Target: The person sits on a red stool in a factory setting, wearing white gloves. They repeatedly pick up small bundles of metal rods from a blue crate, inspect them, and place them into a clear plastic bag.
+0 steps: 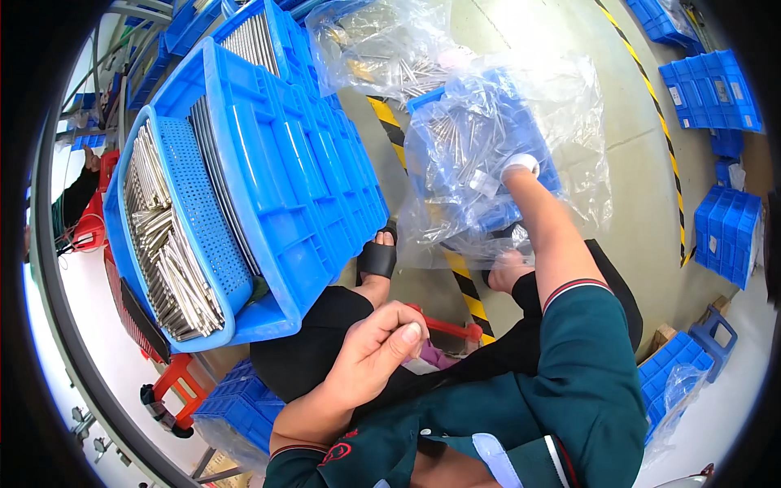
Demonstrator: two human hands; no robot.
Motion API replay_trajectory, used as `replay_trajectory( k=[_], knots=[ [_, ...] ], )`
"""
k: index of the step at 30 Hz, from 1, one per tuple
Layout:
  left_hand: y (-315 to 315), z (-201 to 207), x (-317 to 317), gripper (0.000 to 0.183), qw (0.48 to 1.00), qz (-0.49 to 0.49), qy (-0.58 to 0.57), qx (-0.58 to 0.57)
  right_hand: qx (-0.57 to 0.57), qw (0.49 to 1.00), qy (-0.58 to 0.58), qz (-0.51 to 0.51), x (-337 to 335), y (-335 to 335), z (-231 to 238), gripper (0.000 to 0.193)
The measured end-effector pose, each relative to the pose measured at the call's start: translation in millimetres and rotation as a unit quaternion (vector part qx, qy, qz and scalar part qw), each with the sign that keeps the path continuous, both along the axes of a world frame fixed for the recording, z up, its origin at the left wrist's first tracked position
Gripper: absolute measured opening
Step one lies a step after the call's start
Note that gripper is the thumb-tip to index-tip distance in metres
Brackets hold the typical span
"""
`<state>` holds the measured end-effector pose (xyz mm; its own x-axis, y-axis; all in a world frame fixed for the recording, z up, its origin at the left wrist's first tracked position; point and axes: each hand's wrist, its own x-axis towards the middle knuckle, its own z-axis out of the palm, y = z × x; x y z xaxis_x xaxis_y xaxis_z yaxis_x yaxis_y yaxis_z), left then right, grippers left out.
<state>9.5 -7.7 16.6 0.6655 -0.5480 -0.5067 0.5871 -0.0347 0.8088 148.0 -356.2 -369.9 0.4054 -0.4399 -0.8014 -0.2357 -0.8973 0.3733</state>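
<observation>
My left hand is closed in front of my lap, its thumb pressed over the curled fingers. Whatever it may hold is hidden. My right arm stretches forward and down to a blue crate lined with a clear plastic bag. At that wrist is a white cuff-like band, and the fingers of my right hand are hidden. Slender metal rods lie in the bagged crate. On my left a light blue perforated basket holds many shiny metal rods, inside a larger blue crate.
Beyond the crate, another clear bag holds more metal rods. Black and yellow tape runs along the floor. Blue crates stand at the far right. A red stool and another blue crate are at the lower left.
</observation>
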Motion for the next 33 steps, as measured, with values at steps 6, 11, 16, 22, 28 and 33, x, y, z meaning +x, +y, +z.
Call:
replay_trajectory(
  k=[6, 11, 16, 22, 28, 33],
  knots=[
    [-1, -2, 1, 0.021, 1.0, 0.005, 0.008, 0.011, -0.003, 0.992, -0.106, 0.063, -23, 0, -37, 0.017],
    [1, 1, -1, 0.021, 1.0, 0.017, -0.017, -0.002, 0.073, 0.988, -0.128, 0.04, -31, -20, -11, 0.028],
    [-3, 6, -6, 0.025, 0.997, 0.049, -0.051, 0.0, 0.164, 0.966, -0.069, 0.189, -37, -28, 68, 0.031],
    [1, 3, -15, 0.027, 0.991, 0.085, -0.089, -0.05, 0.426, 0.897, -0.113, 0.006, -72, 1, 249, 0.024],
    [5, -5, -20, 0.025, 0.977, 0.164, -0.081, -0.106, 0.603, 0.753, -0.221, -0.146, -123, 83, 396, 0.023],
    [6, -3, -20, 0.024, 0.962, 0.196, -0.073, -0.174, 0.621, 0.695, -0.329, -0.15, -160, 136, 441, 0.02]
  ],
)
